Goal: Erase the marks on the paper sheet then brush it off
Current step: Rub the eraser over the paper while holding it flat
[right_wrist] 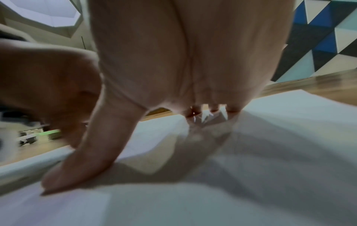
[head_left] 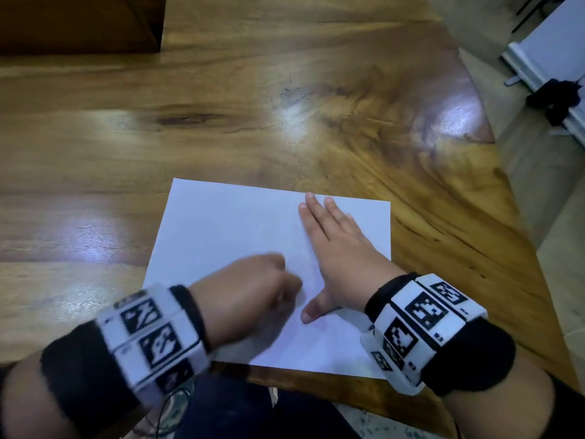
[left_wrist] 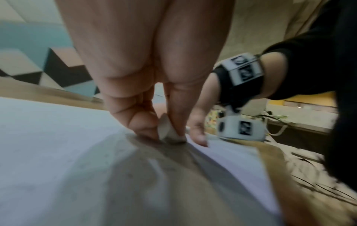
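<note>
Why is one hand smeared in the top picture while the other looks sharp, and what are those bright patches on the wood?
Head view: the left hand is motion-blurred, the flat right hand sharp; the patches are glare on the table. Left wrist view: eraser fairly clear, paper soft and shadowed. Right wrist view: blurred throughout.

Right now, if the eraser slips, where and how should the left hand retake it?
Pinch the eraser by its two broad flat faces, from above, thumb against fingers as the left hand holds it now; its narrow edge then meets the paper sheet.
</note>
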